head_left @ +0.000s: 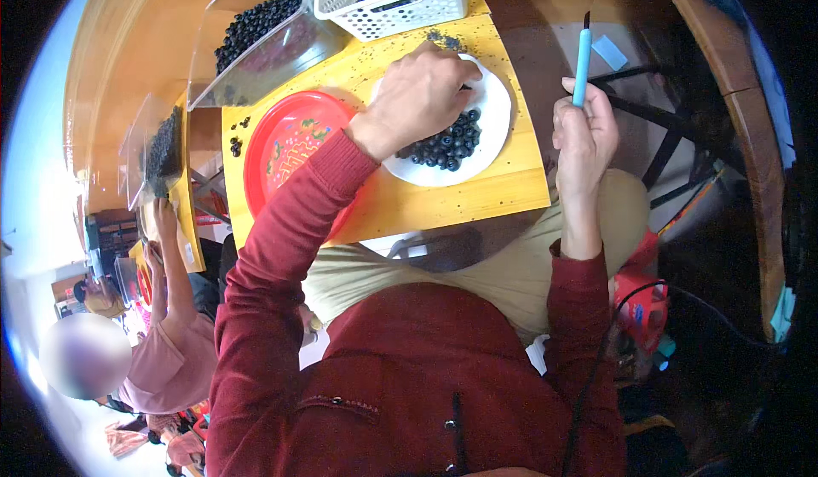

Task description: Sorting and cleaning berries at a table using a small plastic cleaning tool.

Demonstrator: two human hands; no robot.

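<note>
Scanning from the left, I note a red plate (285,149) lying bare, touching the white plate (498,115) of dark berries (447,143). Left hand (417,94) rests over the berries, fingers curled; contents hidden. Far right, right hand (584,132) grips a blue pen-like tool (582,68) upright.

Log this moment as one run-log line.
left hand: over white plate, on dark berries | right hand: holds blue tool upright | red plate: beside, left
</note>
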